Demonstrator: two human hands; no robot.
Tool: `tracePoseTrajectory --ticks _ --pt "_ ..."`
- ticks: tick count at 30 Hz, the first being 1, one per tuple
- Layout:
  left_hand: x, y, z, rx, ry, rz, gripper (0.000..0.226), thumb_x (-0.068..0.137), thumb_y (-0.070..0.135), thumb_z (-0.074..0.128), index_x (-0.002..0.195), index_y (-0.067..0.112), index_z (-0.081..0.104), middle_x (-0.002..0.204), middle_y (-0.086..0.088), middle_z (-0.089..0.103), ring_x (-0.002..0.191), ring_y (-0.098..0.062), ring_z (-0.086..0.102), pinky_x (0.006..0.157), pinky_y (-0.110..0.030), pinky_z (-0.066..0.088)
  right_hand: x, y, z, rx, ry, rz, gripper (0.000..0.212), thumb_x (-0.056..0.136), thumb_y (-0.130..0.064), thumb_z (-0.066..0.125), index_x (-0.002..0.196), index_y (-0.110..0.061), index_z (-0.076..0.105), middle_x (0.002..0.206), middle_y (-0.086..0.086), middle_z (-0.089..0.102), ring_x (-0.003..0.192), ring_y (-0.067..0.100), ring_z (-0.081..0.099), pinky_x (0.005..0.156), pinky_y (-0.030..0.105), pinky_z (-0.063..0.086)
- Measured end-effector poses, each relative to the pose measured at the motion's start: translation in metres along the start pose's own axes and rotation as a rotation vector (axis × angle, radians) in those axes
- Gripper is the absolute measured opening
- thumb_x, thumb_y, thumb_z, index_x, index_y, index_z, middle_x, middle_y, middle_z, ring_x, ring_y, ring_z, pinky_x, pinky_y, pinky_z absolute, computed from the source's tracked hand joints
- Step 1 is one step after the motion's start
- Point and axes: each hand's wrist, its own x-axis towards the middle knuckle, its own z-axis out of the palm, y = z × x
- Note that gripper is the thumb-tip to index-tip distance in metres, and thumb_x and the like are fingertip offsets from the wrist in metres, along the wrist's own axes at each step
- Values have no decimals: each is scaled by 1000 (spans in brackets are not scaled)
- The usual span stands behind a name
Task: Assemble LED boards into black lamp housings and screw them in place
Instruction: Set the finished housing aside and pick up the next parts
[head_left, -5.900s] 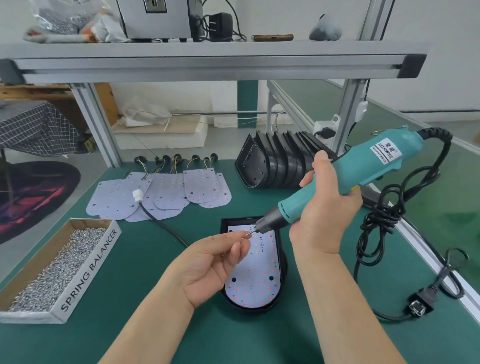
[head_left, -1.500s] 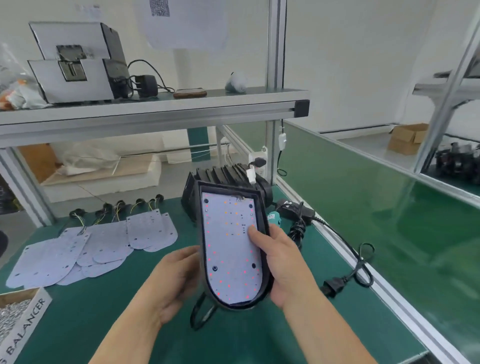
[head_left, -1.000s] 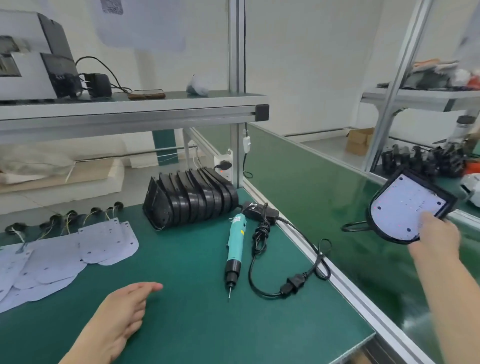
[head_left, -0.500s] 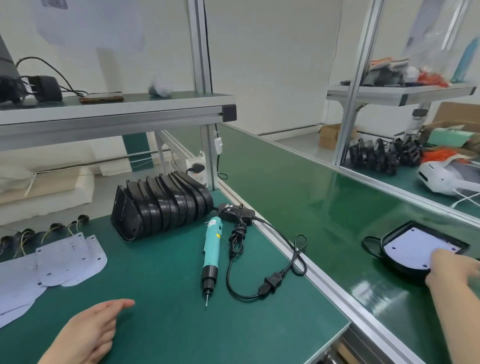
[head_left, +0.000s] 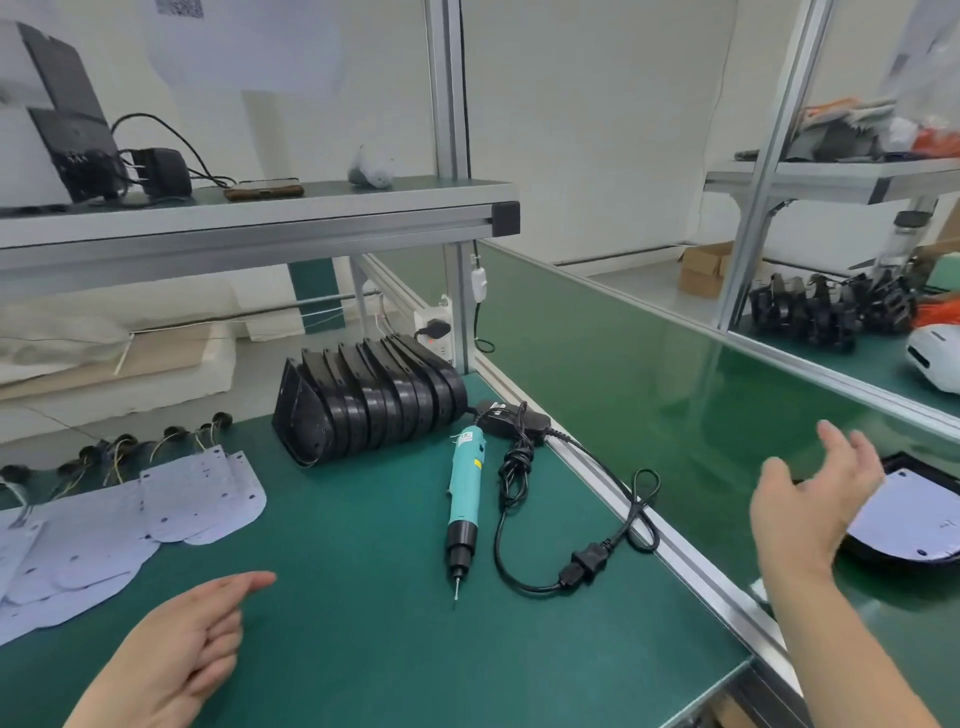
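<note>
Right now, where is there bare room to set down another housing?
Bare mat lies between the boards, the screwdriver and the left hand. The belt beyond the cable is bare up to the right hand. Crowded: back edge, with housings and boards.

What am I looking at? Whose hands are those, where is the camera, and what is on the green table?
The camera sits on a person's head, so you see their own two hands. The left hand and right hand are open and hold nothing. On the green table lie a turquoise electric screwdriver with its black cable, a row of black lamp housings and pale LED boards. One housing with a board inside lies on the lower green surface at the right.
</note>
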Motion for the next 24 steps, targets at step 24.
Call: tracePoseTrajectory --ticks 24 --pt "-28 11 -26 -10 91 74 24 101 13 52 112 -6 63 52 8 19 35 -3 15 33 -11 12 -287 -88 156 -120 -1186 -487 52 96 -6 46 147 -7 38 153 3 30 145 18 24 119 21 20"
